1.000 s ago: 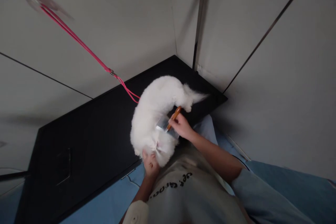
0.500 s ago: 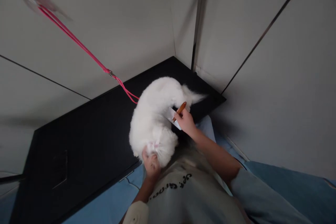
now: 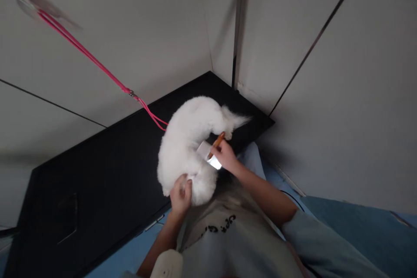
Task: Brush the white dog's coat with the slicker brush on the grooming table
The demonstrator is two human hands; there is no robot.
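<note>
A white fluffy dog (image 3: pixel 187 126) lies curled on a black grooming table, its tail pointing right and its head near my body. My right hand (image 3: pixel 224 154) is closed round the wooden handle of a slicker brush (image 3: pixel 205 151). The brush's pale flat head rests against or just beside the fur on the inner side of the curl; the bristles are hidden. At the dog's head, my left hand (image 3: pixel 181 193) has its fingers curled into the fur, thumb and forefinger close together. Exactly what those fingertips grip is partly hidden.
A pink grooming loop (image 3: pixel 97 63) with a metal slider runs from an arm at upper left down to the dog. The black table (image 3: pixel 107 186) stands against pale walls in a corner. Blue floor (image 3: pixel 127 252) shows below, and my apron (image 3: pixel 224 247) is against the table's near edge.
My left hand has shifted up over the dog's head from its near side. The brush in my right hand has moved slightly toward the head, and its flat back now catches the light.
</note>
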